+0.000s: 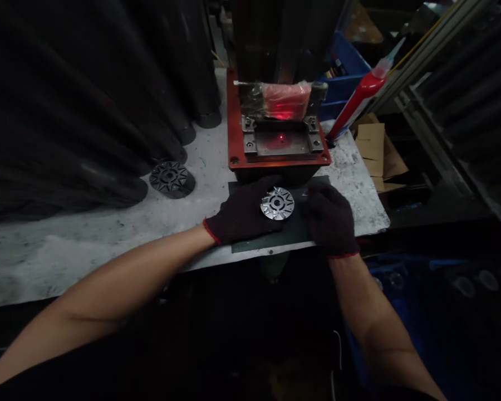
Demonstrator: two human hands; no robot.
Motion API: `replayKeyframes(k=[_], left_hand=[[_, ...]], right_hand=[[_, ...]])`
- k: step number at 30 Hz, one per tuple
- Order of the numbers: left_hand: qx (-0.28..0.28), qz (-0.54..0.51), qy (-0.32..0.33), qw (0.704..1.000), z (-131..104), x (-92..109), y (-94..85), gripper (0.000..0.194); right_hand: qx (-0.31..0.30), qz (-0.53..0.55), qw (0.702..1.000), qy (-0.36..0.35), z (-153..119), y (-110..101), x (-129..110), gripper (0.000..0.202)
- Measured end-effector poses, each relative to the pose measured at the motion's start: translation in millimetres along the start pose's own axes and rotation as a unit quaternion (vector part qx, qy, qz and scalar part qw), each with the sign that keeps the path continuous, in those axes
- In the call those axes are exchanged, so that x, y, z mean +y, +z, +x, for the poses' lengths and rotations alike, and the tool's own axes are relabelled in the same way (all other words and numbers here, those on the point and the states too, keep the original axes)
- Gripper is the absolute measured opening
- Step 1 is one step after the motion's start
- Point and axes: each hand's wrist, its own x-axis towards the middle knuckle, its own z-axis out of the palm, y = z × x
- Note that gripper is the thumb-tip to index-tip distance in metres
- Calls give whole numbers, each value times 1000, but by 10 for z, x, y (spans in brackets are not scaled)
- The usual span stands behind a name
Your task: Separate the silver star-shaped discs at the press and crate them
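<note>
My left hand (250, 210), in a dark glove with a red cuff, is closed around a round metal rotor core (278, 204). The core's slotted face, with a star-like pattern and a centre hole, points up toward me. Just to its right, my right hand (332, 217), gloved the same way, has its fingers curled together. A small shiny sliver shows at these fingertips, too small to name. Both hands are over a dark green mat (263, 240) at the bench's front edge. A second, darker rotor core (171, 179) stands upright on the bench to the left.
Behind my hands is a red-based metal fixture (237, 150) with a red light spot on its plate. Tall dark cylinders (137, 189) line the left side. A red bottle with a nozzle (357, 103), a blue bin (350, 58) and cardboard (371, 147) are at the right.
</note>
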Motion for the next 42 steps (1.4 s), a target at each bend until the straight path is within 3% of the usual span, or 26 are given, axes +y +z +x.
replayKeyframes(k=[3, 8, 13, 15, 18, 21, 23, 25, 27, 30, 32, 34, 36, 37, 39, 42], left_hand=[[-4, -4, -2, 1000, 2, 2, -7, 104], [-8, -4, -4, 1000, 1, 33, -5, 101], [-11, 11, -5, 1000, 13, 20, 22, 105], [-13, 11, -4, 1000, 18, 33, 15, 103], [-30, 0, -8, 1000, 21, 74, -13, 96], [-29, -11, -16, 999, 16, 105, -26, 96], [-9, -23, -9, 1000, 12, 113, -23, 100], [0, -29, 2, 1000, 8, 114, -22, 102], [-1, -26, 0, 1000, 5, 112, -33, 101], [-7, -26, -14, 1000, -3, 99, -68, 100], [-18, -36, 3, 999, -11, 81, -89, 99], [-24, -43, 29, 998, -17, 52, -93, 96], [-24, -41, 43, 998, -13, 11, -71, 94], [-20, -38, 45, 998, -6, -13, -52, 95], [-17, -31, 49, 998, 14, -59, -7, 101], [-14, -17, 40, 999, 36, -103, 44, 108]], right_hand=[[-19, -11, 1000, -17, -4, -12, -8, 29], [-93, -119, 986, -74, 60, -5, -91, 34], [-90, -189, 972, -107, 111, 12, -107, 35], [-124, -241, 951, -146, 134, -15, -200, 31], [-244, -312, 892, -219, 151, -113, -414, 28], [-353, -313, 842, -263, 202, -250, -611, 36], [-338, -312, 834, -304, 327, -308, -719, 39], [-251, -350, 829, -357, 549, -295, -824, 45], [-176, -408, 800, -404, 816, -220, -913, 50], [-177, -460, 755, -433, 1050, -101, -958, 49], [-157, -434, 781, -421, 962, -57, -891, 43], [-104, -349, 858, -362, 712, -30, -736, 41], [-72, -233, 940, -239, 438, 4, -525, 37], [-70, -191, 964, -172, 333, 27, -418, 35], [-81, -154, 981, -81, 220, 82, -240, 35], [-85, -160, 982, -57, 216, 127, -117, 36]])
